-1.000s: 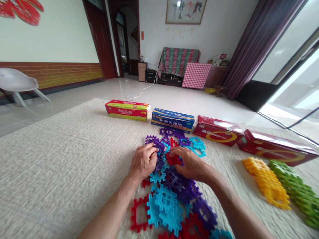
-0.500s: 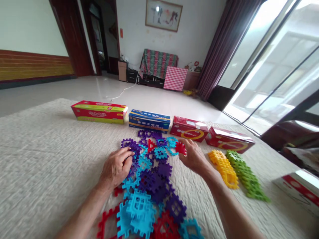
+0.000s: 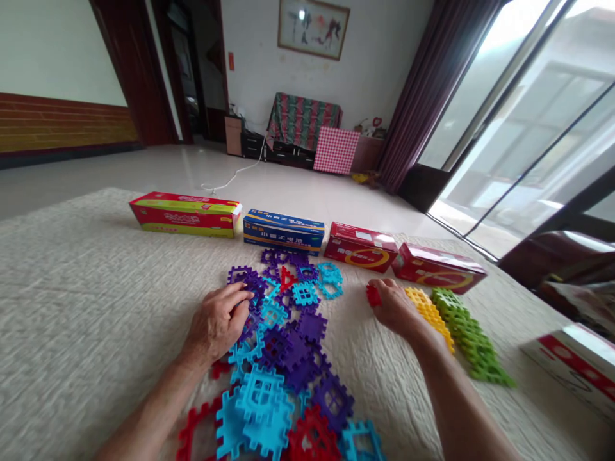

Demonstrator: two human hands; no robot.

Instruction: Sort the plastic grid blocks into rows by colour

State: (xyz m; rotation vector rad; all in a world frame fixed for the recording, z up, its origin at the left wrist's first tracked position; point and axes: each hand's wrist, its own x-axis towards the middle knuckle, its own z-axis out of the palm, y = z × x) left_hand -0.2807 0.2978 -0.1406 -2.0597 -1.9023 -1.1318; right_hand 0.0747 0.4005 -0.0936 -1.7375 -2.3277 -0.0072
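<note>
A long pile of plastic interlocking building pieces spreads down the middle of the cloth surface: purple pieces (image 3: 312, 325), blue pieces (image 3: 261, 394) and red pieces (image 3: 314, 435). At the pile's left edge, my left hand (image 3: 221, 320) rests with curled fingers at the purple pieces; whether it grips one is hidden. My right hand (image 3: 393, 304) is closed on a red building piece (image 3: 373, 295), low over the cloth and right of the pile. Just right of that hand lies a row of yellow pieces (image 3: 430, 314), and beside it a row of green pieces (image 3: 473, 339).
Behind the pile stand a red-and-green box (image 3: 187, 214), a blue box (image 3: 283, 232) and two red boxes (image 3: 362, 246), set in a line. A white-and-red box (image 3: 571, 365) sits at the right edge. The cloth surface (image 3: 96, 288) ends before a tiled floor.
My right hand has carried the red piece rightward, away from the blue pieces and towards the yellow row. The left hand stays at the purple pieces. The view has shifted slightly.
</note>
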